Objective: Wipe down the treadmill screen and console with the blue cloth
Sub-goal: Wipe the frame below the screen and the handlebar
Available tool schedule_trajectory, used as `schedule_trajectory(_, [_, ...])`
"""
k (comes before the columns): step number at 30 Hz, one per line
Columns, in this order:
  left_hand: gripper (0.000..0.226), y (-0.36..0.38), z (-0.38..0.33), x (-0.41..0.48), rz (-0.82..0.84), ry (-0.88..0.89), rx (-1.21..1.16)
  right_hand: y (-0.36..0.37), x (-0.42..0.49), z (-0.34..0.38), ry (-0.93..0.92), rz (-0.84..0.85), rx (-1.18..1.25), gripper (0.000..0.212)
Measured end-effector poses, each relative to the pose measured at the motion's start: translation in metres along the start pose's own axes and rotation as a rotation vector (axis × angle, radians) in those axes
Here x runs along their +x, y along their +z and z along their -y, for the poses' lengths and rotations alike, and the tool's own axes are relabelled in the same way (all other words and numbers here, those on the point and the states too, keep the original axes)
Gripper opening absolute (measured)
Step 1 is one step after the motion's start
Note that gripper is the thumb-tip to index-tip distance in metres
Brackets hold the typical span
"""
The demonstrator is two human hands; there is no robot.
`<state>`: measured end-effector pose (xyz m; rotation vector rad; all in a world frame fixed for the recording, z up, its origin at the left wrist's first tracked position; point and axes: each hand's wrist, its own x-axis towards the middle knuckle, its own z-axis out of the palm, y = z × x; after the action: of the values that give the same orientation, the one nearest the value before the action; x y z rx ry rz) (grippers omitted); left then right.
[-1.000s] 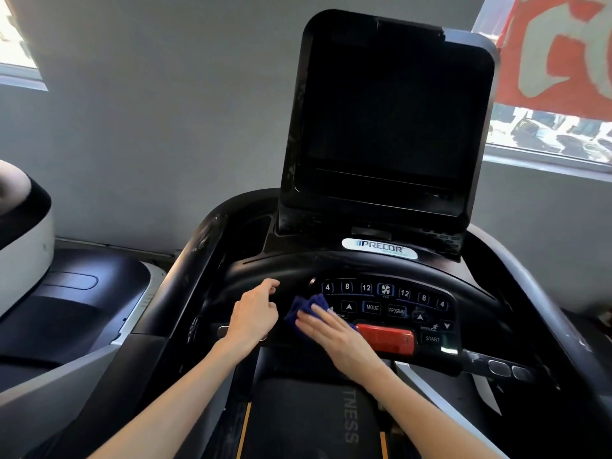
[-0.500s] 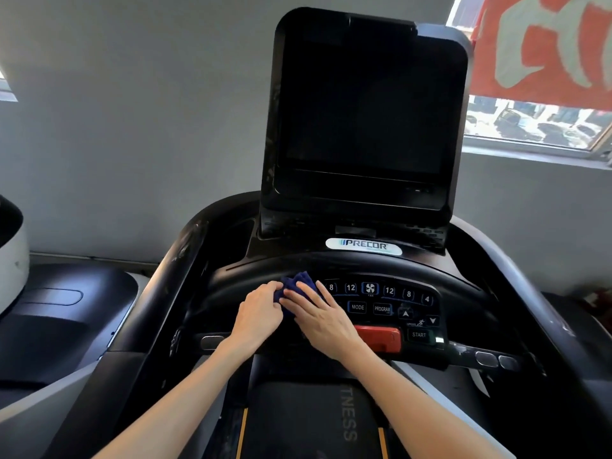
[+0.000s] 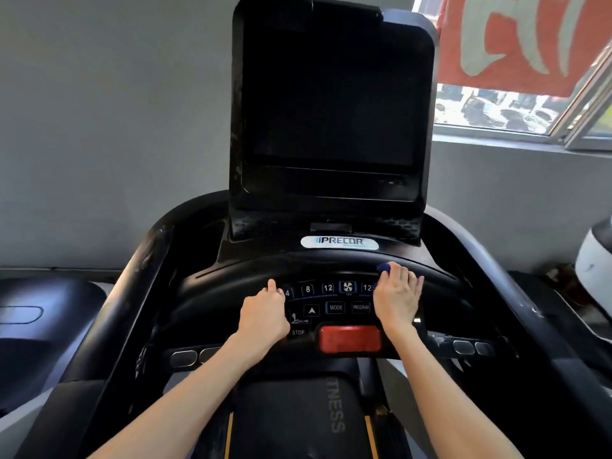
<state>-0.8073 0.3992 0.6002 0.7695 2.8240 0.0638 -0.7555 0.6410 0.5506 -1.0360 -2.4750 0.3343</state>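
1. On the right side of the keypad, under our right hand (image 3: 397,298), we have the blue cloth (image 3: 384,268); only a small tuft of it peeps out beyond the fingertips, at the curved lip above the buttons.
2. Our right fingers lie together, curled down and pressing the cloth against the console (image 3: 231,293); we judge them clamped on it, though most of the cloth is hidden beneath the palm.
3. Our left hand (image 3: 265,316) rests on the left end of the keypad, beside the key marked 4. Its fingers are curled loosely together and hold nothing that we can see; it seems to be steadying us.
4. Between our hands the keys 8, 12, the fan button (image 3: 347,287), MODE and PROGRAM lie uncovered, with the red stop bar (image 3: 350,338) just below them.
5. Above stands the dark screen (image 3: 331,104), untouched by either hand at this moment.
6. The step in hand, as we judge it, is wiping the button panel and its upper rim. The next move calls for a firm sweep along the remaining console surface, with light enough pressure not to trigger the keys, and then a reach upward to the screen.
7. Compared with half a second ago, the cloth has travelled from the left end of the keypad to the right, our hands have parted from touching to well apart, and our view has swung slightly, so the console sits more centrally.
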Motion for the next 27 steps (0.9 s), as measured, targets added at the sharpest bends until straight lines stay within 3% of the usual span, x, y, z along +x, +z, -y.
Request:
schedule_trajectory(2, [0.058, -0.002, 0.000, 0.000, 0.011, -0.005, -0.010, 0.007, -0.008, 0.031, -0.081, 0.031, 0.023, 0.029])
schedule_trajectory(7, [0.050, -0.006, -0.005, -0.002, -0.070, -0.021, 0.076, 0.027, -0.055, 0.130, -0.544, 0.206, 0.135, 0.049])
schedule_trajectory(10, [0.053, -0.008, 0.002, -0.002, -0.066, 0.004, 0.068, 0.025, -0.044, 0.120, -0.656, 0.161, 0.089, 0.051])
schedule_trajectory(14, [0.060, -0.006, 0.016, 0.000, 0.011, 0.048, 0.030, 0.009, -0.004, 0.035, -0.322, 0.031, 0.011, 0.049])
schedule_trajectory(17, [0.051, -0.007, 0.007, 0.001, -0.031, 0.019, 0.027, -0.003, 0.006, -0.025, -0.100, 0.032, -0.020, 0.038])
schedule_trajectory(20, [0.042, -0.007, -0.002, 0.001, -0.075, -0.007, 0.058, 0.003, 0.000, -0.028, 0.018, 0.020, 0.027, 0.047])
schedule_trajectory(27, [0.063, 0.000, 0.003, -0.008, -0.032, 0.041, 0.068, 0.012, -0.056, -0.041, 0.343, -0.086, 0.169, 0.060])
